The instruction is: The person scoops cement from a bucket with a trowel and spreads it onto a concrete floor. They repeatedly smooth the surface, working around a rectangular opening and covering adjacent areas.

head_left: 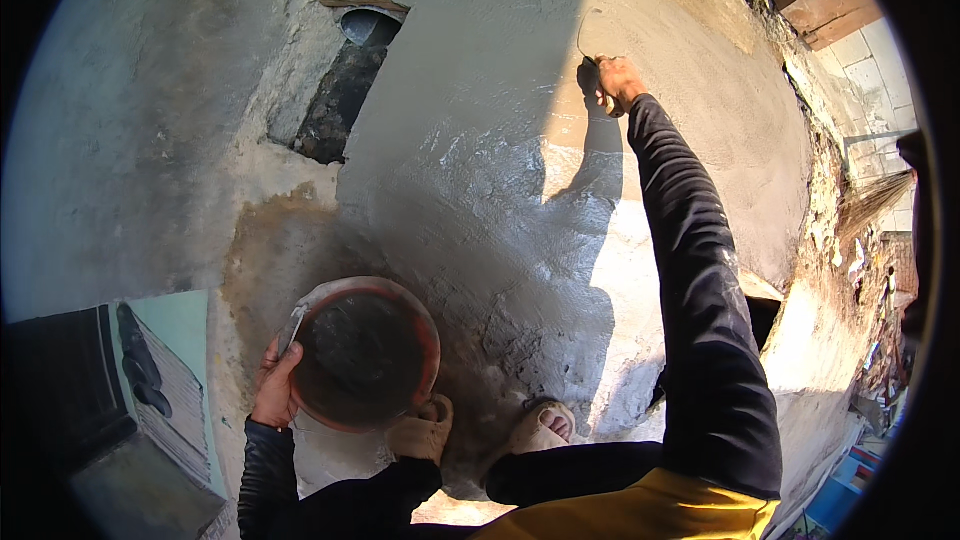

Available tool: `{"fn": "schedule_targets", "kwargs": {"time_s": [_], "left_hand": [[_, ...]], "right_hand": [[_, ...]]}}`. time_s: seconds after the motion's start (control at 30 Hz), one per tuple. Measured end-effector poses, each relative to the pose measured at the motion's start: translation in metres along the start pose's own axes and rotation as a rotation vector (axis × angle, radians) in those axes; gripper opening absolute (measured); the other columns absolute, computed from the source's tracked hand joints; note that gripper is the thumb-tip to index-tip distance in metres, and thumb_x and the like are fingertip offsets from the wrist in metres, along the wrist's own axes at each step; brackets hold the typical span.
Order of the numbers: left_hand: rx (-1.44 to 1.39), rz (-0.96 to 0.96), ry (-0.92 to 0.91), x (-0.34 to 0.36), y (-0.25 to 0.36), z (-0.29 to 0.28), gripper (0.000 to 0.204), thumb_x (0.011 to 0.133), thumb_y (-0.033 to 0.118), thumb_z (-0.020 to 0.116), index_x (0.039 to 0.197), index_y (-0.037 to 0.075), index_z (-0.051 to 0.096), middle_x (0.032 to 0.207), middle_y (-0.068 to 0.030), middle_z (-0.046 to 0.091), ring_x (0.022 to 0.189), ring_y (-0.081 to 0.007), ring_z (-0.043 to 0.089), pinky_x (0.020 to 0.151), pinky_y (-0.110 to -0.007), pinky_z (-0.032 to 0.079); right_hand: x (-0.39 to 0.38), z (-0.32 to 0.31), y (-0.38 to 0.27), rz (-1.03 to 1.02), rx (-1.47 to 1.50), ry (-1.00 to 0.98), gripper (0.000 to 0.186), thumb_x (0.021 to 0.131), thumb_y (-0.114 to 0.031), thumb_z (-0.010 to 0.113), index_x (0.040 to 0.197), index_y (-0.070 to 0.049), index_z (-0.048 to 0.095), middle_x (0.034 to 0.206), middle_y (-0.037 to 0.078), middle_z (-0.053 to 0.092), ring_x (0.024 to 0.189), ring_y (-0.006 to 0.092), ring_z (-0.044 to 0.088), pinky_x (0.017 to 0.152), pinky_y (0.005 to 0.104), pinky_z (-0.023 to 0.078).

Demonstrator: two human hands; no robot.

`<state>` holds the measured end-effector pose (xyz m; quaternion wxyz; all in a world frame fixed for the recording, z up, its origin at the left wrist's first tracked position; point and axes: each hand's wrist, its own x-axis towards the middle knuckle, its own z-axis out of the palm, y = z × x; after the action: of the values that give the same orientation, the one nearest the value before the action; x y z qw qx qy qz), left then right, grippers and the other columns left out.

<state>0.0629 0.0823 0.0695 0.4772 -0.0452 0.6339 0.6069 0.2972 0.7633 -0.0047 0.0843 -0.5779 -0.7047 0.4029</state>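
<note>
My right hand [620, 82] reaches far forward, closed around the handle of what looks like a trowel [588, 52]. Its blade blends into the smooth wet cement [470, 60] beneath it, and only a thin curved edge shows. At the lower left, my left hand [275, 385] grips the rim of a round reddish-brown basin [365, 355], thumb on top. The basin's inside is dark and smeared. A flat grey piece [292, 330] rests at the rim beside my left thumb; I cannot tell its kind.
A rectangular opening [345, 90] with a round pipe end [358, 26] breaks the surface at upper left. My sandalled feet [545, 426] stand near the basin. Rough broken cement edges [820, 190] and a straw broom [875, 205] lie right. A step ledge [190, 340] is lower left.
</note>
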Motion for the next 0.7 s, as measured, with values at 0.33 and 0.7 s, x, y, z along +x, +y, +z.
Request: {"fn": "schedule_targets", "kwargs": {"time_s": [0.33, 0.7], "left_hand": [[0.020, -0.024, 0.042, -0.003, 0.003, 0.006, 0.044, 0.101, 0.010, 0.071, 0.143, 0.005, 0.062, 0.133, -0.0099, 0.070, 0.121, -0.0219, 0.067, 0.106, -0.037, 0.052], [-0.029, -0.049, -0.036, -0.013, 0.008, 0.010, 0.052, 0.097, 0.002, 0.065, 0.147, 0.002, 0.056, 0.137, -0.0135, 0.067, 0.122, -0.0276, 0.067, 0.110, -0.040, 0.051]], "right_hand": [[-0.013, 0.097, -0.091, -0.069, 0.101, -0.379, 0.050, 0.109, -0.047, 0.053, 0.097, 0.000, 0.062, 0.070, 0.008, 0.063, 0.058, 0.0189, 0.064, 0.051, 0.0361, 0.055], [-0.109, -0.028, 0.067, 0.068, 0.096, -0.146, 0.052, 0.110, -0.044, 0.045, 0.126, 0.002, 0.064, 0.071, 0.013, 0.062, 0.058, 0.0223, 0.065, 0.052, 0.0398, 0.054]]}}
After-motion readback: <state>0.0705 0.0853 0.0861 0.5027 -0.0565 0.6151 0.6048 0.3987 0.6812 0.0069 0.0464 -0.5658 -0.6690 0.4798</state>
